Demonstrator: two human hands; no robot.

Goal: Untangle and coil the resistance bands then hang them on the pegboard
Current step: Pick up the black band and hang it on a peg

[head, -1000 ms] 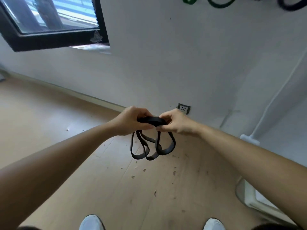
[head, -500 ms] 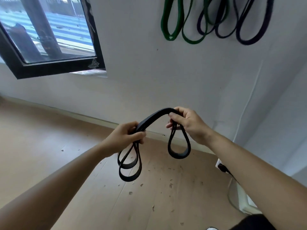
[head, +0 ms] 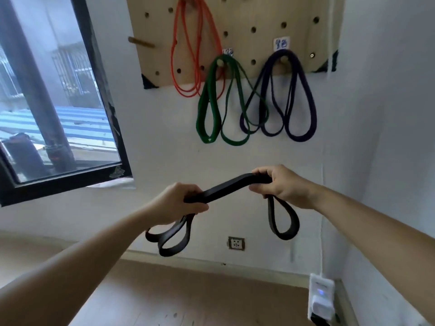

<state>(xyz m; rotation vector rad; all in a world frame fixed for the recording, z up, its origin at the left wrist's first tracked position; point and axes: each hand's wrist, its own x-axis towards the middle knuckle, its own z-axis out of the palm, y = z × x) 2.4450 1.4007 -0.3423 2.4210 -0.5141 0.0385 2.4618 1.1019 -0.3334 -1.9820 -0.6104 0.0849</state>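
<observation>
Both hands raised and spread wider than half a second ago; view tilted up, so pegboard now in sight on far wall. Left hand fist-gripped round black band, two loops hanging below it. Right hand curled over band's other end, one loop dangling beneath. Flat stretch of band runs between hands, rising to right. Orange band, green band and purple band hang on board. Bare peg at board's left.
</observation>
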